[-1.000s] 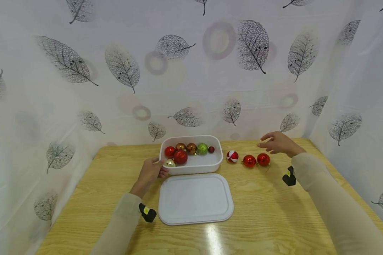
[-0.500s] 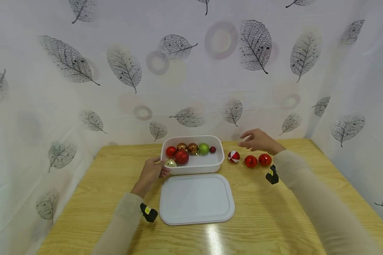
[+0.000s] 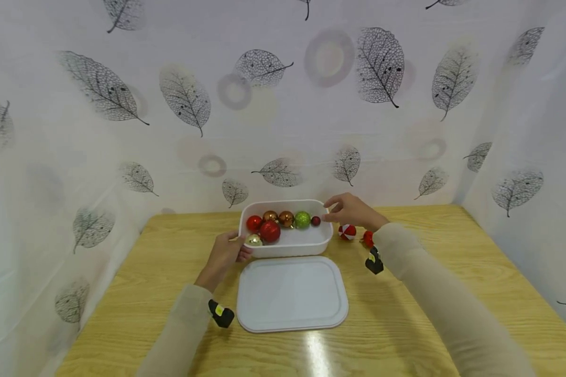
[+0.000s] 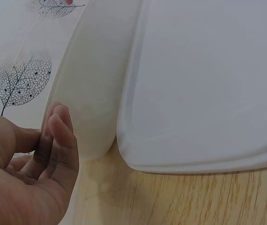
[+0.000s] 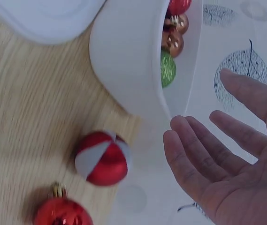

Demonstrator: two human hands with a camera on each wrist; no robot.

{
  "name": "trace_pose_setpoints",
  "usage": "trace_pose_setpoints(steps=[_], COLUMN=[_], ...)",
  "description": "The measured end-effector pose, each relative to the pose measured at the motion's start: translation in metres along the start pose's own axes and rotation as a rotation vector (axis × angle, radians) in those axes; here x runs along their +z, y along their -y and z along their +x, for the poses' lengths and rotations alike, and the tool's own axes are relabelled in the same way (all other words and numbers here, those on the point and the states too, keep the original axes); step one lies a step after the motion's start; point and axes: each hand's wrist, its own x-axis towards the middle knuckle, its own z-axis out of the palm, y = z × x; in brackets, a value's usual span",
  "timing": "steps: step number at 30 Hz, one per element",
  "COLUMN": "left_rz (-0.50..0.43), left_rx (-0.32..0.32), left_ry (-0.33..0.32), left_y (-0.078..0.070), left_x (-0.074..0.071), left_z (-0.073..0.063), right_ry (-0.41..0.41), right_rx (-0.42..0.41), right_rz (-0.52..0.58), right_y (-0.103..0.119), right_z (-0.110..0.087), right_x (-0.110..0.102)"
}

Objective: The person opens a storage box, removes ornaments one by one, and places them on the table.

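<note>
Cloth (image 3: 264,125) printed with leaves is hanging behind and beside the wooden table (image 3: 146,272), enclosing the work at the back. On it, a pale lid (image 3: 292,296) is lying flat just in front of a white box (image 3: 292,252), probably placed there to leave the box uncovered. The right sleeve (image 3: 438,293) is crossing the table, blocking part of the head view. The left hand (image 3: 222,256) is gripping the box's near left corner, seemingly to steady it. Well apart from it, the right hand (image 3: 351,210) is hovering at the box's right end, fingers parted, with nothing visible in them; whether a fingertip is touching the rim, I cannot tell.

Inside the box, a large red bauble (image 3: 270,231) is resting among smaller ones, mostly grouped leftward. Outside, a red-and-white ball (image 5: 104,157) and a shiny red bauble (image 5: 63,214) are lying to the right. A tiny dark red ball (image 3: 315,221) is sitting inside, beside the green one (image 3: 302,220).
</note>
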Motion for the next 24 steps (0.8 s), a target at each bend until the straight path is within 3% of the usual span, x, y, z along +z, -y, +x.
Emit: trace_pose_setpoints(steps=[8,13,24], left_rz=[-0.008,-0.002,-0.003], left_rx=[0.013,0.009,0.001], left_ry=[-0.002,-0.005,-0.004], left_y=[0.001,0.001,0.0], left_x=[0.001,0.001,0.001], left_z=[0.001,0.002,0.002], right_ry=[0.046,0.053,0.037], right_rx=[-0.081,-0.13,-0.138], right_rz=[0.06,0.041,0.047], right_y=[0.016,0.021,0.028], right_z=[0.01,0.019,0.037], right_x=[0.028,0.041,0.071])
